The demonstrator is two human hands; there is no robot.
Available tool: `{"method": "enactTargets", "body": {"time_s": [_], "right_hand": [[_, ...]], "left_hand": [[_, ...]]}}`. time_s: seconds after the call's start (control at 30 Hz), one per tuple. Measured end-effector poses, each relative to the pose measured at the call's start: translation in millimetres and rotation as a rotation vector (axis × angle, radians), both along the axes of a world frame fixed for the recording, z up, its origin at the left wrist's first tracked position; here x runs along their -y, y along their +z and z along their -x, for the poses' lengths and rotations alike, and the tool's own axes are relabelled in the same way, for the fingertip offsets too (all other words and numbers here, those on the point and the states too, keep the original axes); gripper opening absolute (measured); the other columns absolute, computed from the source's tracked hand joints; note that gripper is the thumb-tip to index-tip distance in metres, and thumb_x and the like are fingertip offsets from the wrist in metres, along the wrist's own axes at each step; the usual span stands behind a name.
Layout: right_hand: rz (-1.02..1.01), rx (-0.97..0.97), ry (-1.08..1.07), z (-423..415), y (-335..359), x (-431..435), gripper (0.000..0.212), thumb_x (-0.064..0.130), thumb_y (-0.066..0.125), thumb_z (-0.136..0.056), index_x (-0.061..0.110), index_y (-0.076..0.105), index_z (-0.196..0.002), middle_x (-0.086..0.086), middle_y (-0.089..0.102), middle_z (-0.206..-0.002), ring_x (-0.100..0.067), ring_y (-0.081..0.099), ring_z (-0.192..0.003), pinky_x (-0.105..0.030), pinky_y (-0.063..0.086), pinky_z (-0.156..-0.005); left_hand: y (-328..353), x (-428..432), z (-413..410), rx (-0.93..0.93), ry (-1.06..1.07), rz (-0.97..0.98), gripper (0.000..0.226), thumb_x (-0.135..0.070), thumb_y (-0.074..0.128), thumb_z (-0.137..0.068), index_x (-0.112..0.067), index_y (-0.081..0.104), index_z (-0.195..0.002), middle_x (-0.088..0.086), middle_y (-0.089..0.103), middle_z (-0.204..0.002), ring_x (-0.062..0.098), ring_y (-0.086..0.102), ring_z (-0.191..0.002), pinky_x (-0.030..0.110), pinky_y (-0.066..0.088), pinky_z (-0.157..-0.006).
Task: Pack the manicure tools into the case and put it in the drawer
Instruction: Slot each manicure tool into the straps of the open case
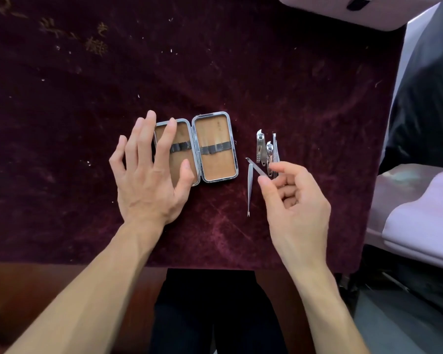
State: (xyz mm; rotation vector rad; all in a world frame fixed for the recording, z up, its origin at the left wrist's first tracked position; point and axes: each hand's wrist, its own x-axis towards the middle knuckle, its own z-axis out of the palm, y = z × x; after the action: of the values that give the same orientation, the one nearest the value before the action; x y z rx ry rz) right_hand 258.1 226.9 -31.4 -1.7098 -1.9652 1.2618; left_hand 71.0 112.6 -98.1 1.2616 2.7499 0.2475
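Two hands work: left hand (149,172) spread flat, steadying the open case (216,146); right hand (292,198) pinches what looks like tweezers (255,167), ready to slot in.

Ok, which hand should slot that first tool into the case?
Right. The right hand already pinches a slim metal tool, while the left hand rests open on the open case, steadying it.

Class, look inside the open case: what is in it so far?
Both tan halves of the case show only dark elastic straps with no tools tucked in. The left hand covers part of the left half, so that part is hidden.
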Motion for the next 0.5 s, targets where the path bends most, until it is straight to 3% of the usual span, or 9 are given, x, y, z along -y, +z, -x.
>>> {"method": "enactTargets", "body": {"time_s": [0.13,0.2,0.33,0.43,0.5], "right_hand": [[0.010,0.109,0.064,11.4,-1.8,4.2,0.026,0.024,0.086,-0.090,0.027,0.068,-0.109,0.013,0.070,-0.092,-0.007,0.069,-0.074,-0.027,0.062,-0.072],[-0.006,0.145,0.071,20.5,-2.9,4.1,0.028,0.018,0.085,-0.091,0.024,0.067,-0.112,0.012,0.071,-0.091,-0.007,0.071,-0.076,-0.038,0.064,-0.075],[-0.004,0.202,0.056,33.7,-2.6,-2.0,0.038,0.010,0.079,-0.091,0.027,0.061,-0.120,0.018,0.068,-0.079,-0.003,0.071,-0.072,-0.047,0.064,-0.077],[0.030,0.213,0.097,34.9,-1.6,-4.1,0.039,0.009,0.075,-0.091,0.026,0.059,-0.122,0.017,0.066,-0.072,-0.005,0.069,-0.072,-0.049,0.063,-0.081],[0.046,0.204,0.108,30.7,0.9,-5.4,0.041,0.011,0.074,-0.092,0.026,0.061,-0.128,0.016,0.067,-0.074,-0.004,0.070,-0.073,-0.040,0.063,-0.083]], "left_hand": [[-0.2,0.7,0.3,0.011,0.000,-0.004,0.066,-0.047,0.042,-0.097,-0.027,0.029,-0.159,0.006,0.026,-0.168,0.025,0.025,-0.156,0.048,0.018,-0.125],[-0.5,0.9,0.6,0.013,0.000,-0.005,0.067,-0.047,0.042,-0.097,-0.027,0.029,-0.159,0.006,0.026,-0.169,0.025,0.025,-0.156,0.048,0.018,-0.125],[-0.1,0.0,-0.4,0.004,0.003,-0.005,0.066,-0.047,0.042,-0.097,-0.026,0.030,-0.159,0.006,0.027,-0.168,0.025,0.026,-0.156,0.047,0.018,-0.126],[-0.6,0.5,0.0,-0.001,0.005,-0.002,0.066,-0.047,0.042,-0.098,-0.026,0.031,-0.159,0.006,0.027,-0.168,0.025,0.026,-0.156,0.047,0.018,-0.126],[-0.8,0.8,-0.2,-0.007,0.007,-0.003,0.066,-0.047,0.042,-0.097,-0.026,0.031,-0.159,0.006,0.027,-0.168,0.025,0.027,-0.156,0.047,0.019,-0.126]]}}
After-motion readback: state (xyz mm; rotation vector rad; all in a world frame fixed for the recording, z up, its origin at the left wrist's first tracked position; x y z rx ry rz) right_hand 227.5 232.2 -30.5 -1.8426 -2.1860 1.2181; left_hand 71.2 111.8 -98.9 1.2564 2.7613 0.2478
